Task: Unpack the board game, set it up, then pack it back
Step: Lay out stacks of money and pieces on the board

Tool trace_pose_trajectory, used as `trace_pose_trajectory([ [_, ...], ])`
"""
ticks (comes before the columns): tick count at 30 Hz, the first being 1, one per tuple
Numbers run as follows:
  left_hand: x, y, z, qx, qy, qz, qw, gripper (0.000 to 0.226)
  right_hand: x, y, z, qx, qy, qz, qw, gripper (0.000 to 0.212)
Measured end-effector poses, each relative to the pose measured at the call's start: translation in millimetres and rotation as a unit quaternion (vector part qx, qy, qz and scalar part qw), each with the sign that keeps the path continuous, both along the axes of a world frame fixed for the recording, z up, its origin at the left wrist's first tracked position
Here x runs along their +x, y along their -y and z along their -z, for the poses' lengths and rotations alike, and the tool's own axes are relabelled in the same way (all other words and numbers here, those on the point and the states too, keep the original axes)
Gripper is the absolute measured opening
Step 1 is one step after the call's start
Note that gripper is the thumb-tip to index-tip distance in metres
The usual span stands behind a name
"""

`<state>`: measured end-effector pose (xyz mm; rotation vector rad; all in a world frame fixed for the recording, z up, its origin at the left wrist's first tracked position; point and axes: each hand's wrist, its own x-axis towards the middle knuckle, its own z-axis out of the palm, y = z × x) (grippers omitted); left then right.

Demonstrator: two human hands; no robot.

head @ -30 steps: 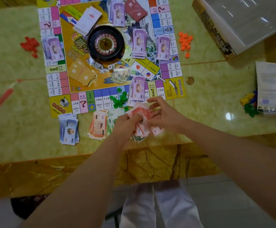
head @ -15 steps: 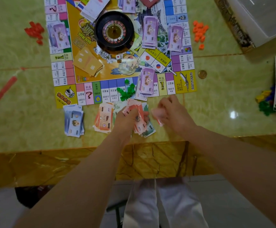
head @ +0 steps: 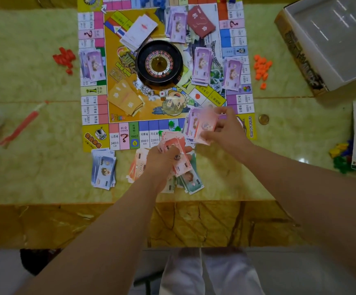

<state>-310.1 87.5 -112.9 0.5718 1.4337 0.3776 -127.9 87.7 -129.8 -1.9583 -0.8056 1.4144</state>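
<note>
The person wears loose white cloth trousers (head: 207,273), seen at the lower edge of the view as two pale legs side by side, softly creased, with a shadowed line running between them. The left forearm (head: 109,220) and the right forearm (head: 300,182) are bare along all their visible length, slim and smooth, with skin showing right up to the picture's border. The left hand (head: 162,158) and the right hand (head: 226,133) are bare too.

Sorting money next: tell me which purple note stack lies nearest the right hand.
The purple stack at the board's near edge, beside the right hand; the others lie farther up the board.
</note>
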Motion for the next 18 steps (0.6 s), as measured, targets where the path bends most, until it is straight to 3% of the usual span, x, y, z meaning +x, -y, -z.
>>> trace_pose_trajectory([
  [6,-2.4,-16.1,7.6,-0.007,0.005,-0.023,1.000,0.017,-21.6,-27.9,28.2,0.019,0.149,-0.063,0.987,0.073],
  [10,-2.7,-23.9,14.4,-0.016,-0.016,-0.036,0.999,0.021,-26.8,-24.8,36.0,0.020,0.300,-0.111,0.947,0.075],
  [12,-1.2,-26.3,15.3,-0.020,-0.028,-0.037,0.999,0.019,-25.8,-24.0,34.0,0.022,0.334,-0.119,0.935,0.073],
  [15,4.0,-29.7,11.8,-0.017,-0.049,-0.054,0.997,0.010,-18.5,-24.5,30.7,0.079,0.286,-0.111,0.949,0.046],
  [18,15.1,-35.5,6.9,-0.017,-0.057,-0.080,0.995,0.010,-8.1,-25.9,13.9,0.078,0.098,-0.118,0.985,0.021],
])
